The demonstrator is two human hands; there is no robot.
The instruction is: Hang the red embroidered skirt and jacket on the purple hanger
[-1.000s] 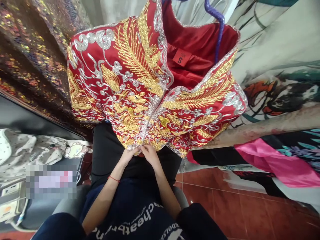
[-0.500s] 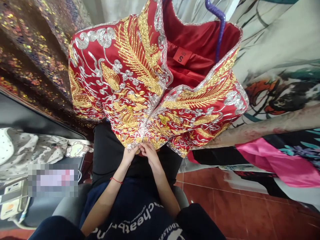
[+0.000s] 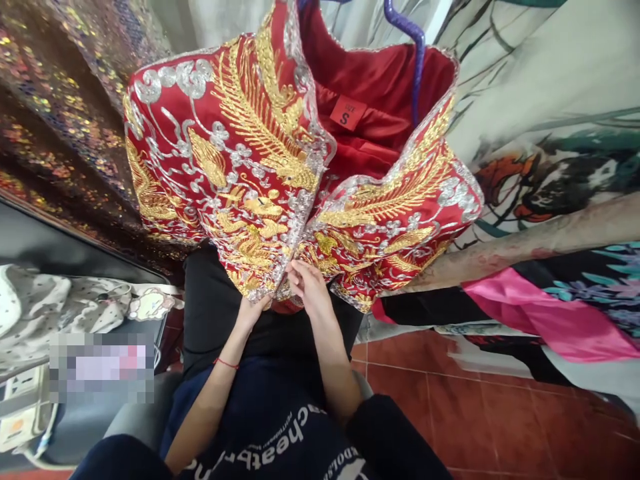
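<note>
A red jacket with gold and silver embroidery hangs in front of me on a purple hanger. Inside its collar a red label reads "S". At the bottom of the front opening, my left hand is closed on the hem corner of one front panel. A little higher, my right hand pinches the silver-trimmed front edge between thumb and fingers. The two front panels lie slightly apart near the hem, and the jacket's lower part rests over my lap.
At left a dark chair or surface bears a dotted cloth bag, a power strip and a blurred-out item. Sequined fabric hangs behind it. Painted fabric and a pink cloth hang at right, above red floor tiles.
My right hand has moved up the front edge, away from my left hand, which stays at the hem. The front panels have parted near the bottom. The view has shifted slightly.
</note>
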